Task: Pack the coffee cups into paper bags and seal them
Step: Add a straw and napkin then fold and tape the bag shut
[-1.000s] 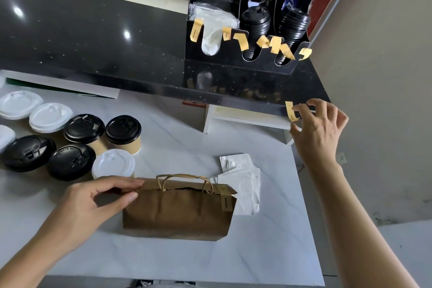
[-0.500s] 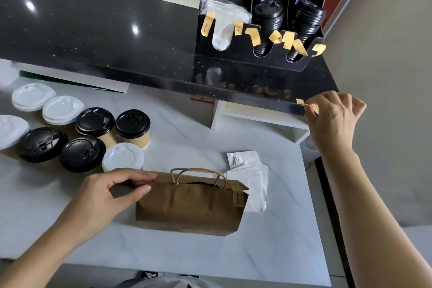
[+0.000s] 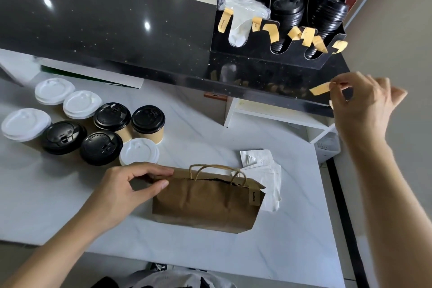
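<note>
A: Head view: bag (image 3: 205, 201) stands by the tabletop's front edge; left hand (image 3: 126, 190) pinches its top corner.
B: Right hand (image 3: 364, 105) pinches a sticker (image 3: 319, 89). She should press it across the folded mouth.

This is a coffee shop's serving area. A white marble-look bench (image 3: 210, 252) in the lower half of the frame carries a cluster of lidded paper coffee cups (image 3: 147, 124) at the left and a brown paper bag (image 3: 205, 201) in the middle, while a raised black counter (image 3: 105, 30) runs across the upper half. On that counter at the upper right stands a black organizer (image 3: 280, 54) stocked with stacked black lids (image 3: 287, 14) and hung with tan sticker strips (image 3: 271, 33).
</note>
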Available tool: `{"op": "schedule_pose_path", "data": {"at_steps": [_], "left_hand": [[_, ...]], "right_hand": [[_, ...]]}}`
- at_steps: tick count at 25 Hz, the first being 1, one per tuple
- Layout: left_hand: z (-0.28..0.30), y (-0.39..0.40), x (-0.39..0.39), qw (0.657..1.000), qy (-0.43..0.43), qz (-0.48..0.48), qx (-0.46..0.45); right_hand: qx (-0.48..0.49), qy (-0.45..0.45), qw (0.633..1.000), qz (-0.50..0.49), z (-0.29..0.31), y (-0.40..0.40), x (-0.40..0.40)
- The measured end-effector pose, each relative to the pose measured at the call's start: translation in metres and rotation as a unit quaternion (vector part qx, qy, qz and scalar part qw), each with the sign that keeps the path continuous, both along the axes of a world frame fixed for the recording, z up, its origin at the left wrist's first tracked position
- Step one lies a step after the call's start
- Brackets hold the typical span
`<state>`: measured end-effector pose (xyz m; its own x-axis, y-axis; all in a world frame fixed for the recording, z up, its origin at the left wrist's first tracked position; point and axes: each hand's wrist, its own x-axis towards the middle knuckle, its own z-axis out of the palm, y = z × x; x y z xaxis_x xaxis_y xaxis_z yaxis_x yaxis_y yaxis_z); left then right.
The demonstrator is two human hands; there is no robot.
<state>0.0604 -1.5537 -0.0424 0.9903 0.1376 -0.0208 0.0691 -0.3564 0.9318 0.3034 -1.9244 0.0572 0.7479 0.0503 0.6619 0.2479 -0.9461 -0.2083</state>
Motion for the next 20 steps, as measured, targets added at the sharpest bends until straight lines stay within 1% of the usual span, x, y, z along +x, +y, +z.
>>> {"op": "schedule_pose_path", "data": {"at_steps": [3, 7, 11, 14, 17, 20], "left_hand": [[-0.002, 0.001, 0.002, 1.000, -0.003, -0.004, 0.002], [-0.005, 0.004, 0.001, 1.000, 0.000, 0.003, 0.006], [-0.004, 0.005, -0.001, 1.000, 0.003, -0.008, 0.000], [-0.003, 0.006, 0.000, 1.000, -0.001, -0.010, -0.001], [0.000, 0.006, 0.000, 0.999, -0.030, -0.020, -0.017], [-0.003, 0.008, 0.001, 0.998, -0.048, -0.029, -0.015]], "right_hand": [[0.026, 0.034, 0.998, 0.043, 0.013, 0.024, -0.019], [0.043, 0.092, 0.987, 0.123, 0.013, 0.061, -0.048], [0.094, 0.148, 0.959, 0.223, 0.026, 0.101, -0.087], [0.118, 0.185, 0.936, 0.275, 0.039, 0.134, -0.119], [0.086, 0.228, 0.925, 0.291, 0.044, 0.163, -0.140], [0.001, 0.235, 0.936, 0.261, 0.038, 0.187, -0.153]]}}
